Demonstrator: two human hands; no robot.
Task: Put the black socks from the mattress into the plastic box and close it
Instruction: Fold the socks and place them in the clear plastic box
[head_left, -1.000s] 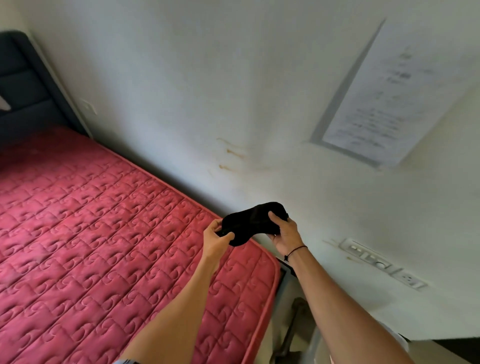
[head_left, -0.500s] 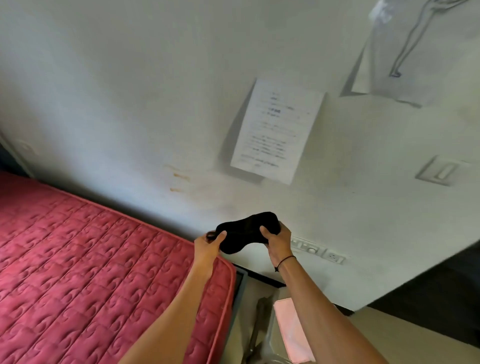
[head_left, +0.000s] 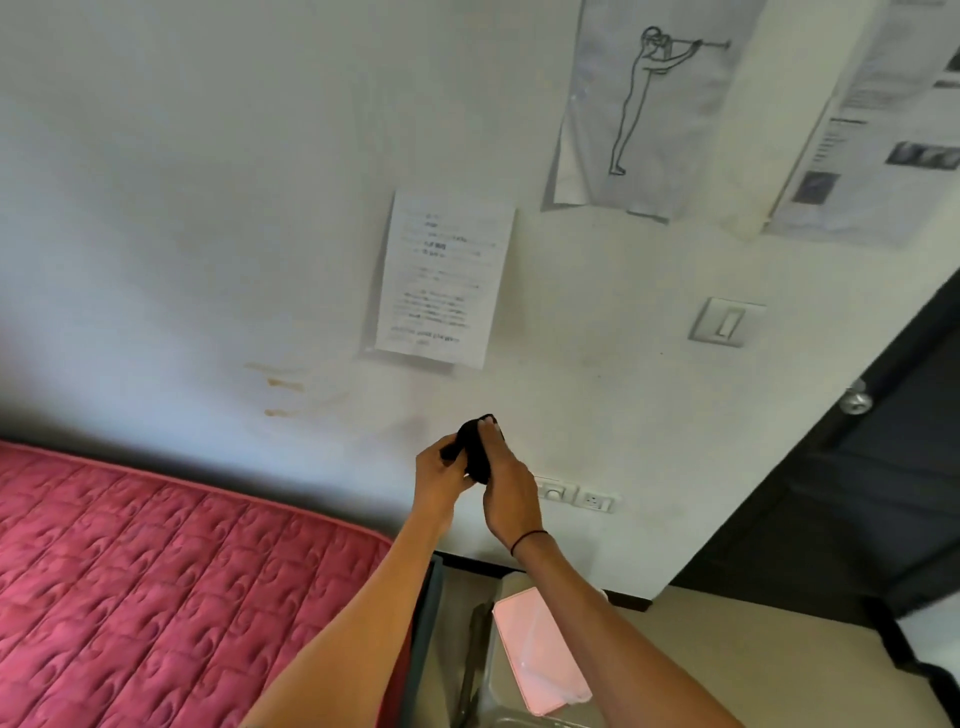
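Observation:
Both my hands hold the black socks (head_left: 474, 449), bunched into a small bundle, up in front of the wall beyond the mattress corner. My left hand (head_left: 439, 478) grips the bundle's left end and my right hand (head_left: 506, 488) wraps its right side. The red quilted mattress (head_left: 156, 571) fills the lower left. Below my right forearm sits the plastic box (head_left: 506, 696), clear, with a pink lid (head_left: 535, 654) lying tilted on it; my arm hides part of it.
The white wall carries paper sheets (head_left: 441, 280), a light switch (head_left: 724, 322) and power sockets (head_left: 592, 501). A dark door (head_left: 857, 493) with a round knob stands at the right. Beige floor lies by the door. The bed frame edge (head_left: 423, 623) runs beside the box.
My view has swung right, away from the mattress toward the door. My hands have drawn together and folded the stretched socks into a tight bundle.

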